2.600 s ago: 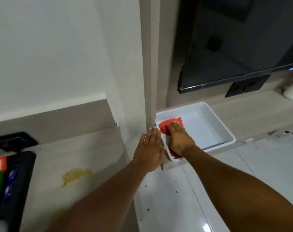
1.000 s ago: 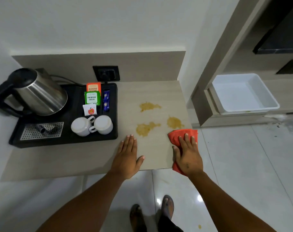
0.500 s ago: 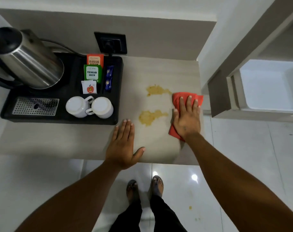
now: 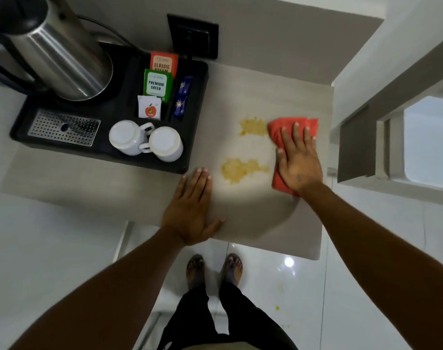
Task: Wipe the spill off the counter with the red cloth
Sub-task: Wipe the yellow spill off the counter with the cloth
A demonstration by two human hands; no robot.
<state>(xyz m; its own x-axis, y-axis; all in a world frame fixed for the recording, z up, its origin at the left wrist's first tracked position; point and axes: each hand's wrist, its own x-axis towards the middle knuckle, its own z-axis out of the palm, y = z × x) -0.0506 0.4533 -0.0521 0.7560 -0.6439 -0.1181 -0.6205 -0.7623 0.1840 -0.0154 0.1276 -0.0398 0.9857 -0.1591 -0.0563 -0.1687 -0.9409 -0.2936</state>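
Observation:
The red cloth (image 4: 278,130) lies flat on the beige counter (image 4: 240,218) near its right side, with my right hand (image 4: 297,160) pressed palm-down on it. Two yellow-brown spill patches remain in view: one (image 4: 253,127) touches the cloth's upper left edge, the other (image 4: 240,169) lies just left of the hand. My left hand (image 4: 192,208) rests flat on the counter near its front edge, fingers together, holding nothing.
A black tray (image 4: 197,117) on the left carries a steel kettle (image 4: 56,54), two upturned white cups (image 4: 144,141) and tea sachets (image 4: 159,79). A wall socket (image 4: 192,36) is behind. A white bin (image 4: 427,140) sits right. Yellow drops (image 4: 277,308) spot the floor.
My right hand took the red cloth from the white bin, brought it to the counter and slid it over the rightmost spill patch, which no longer shows. My left hand stayed flat near the front.

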